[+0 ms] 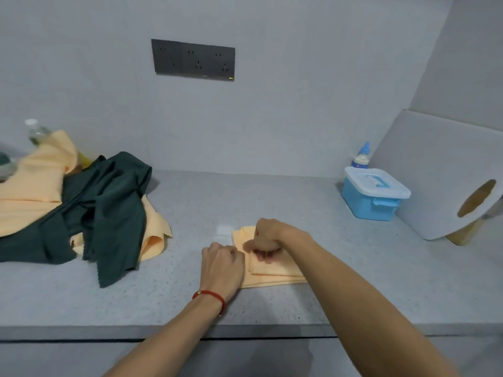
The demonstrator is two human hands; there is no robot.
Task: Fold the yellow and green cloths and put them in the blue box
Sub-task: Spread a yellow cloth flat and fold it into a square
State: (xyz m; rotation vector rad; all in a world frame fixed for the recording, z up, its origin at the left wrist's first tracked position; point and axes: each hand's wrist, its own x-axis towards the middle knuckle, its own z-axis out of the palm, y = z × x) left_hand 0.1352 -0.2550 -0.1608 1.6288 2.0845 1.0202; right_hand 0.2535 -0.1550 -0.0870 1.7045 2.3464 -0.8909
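While both hands, left (221, 263) and right (265, 239), pinch the folded yellow cloth (268, 273) near the counter's (353, 268) front edge to crease it, the green cloth (109, 202) waits far left, box (374, 195) lidded at back right

both bare forearms reach in from the bottom of the frame. left hand (221, 263) and right hand (265, 239) meet at lower centre, fingers curled, knuckles up.

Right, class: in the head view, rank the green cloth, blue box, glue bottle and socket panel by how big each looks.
1. green cloth
2. socket panel and blue box: too alike to rank, and the panel is farther off
3. glue bottle
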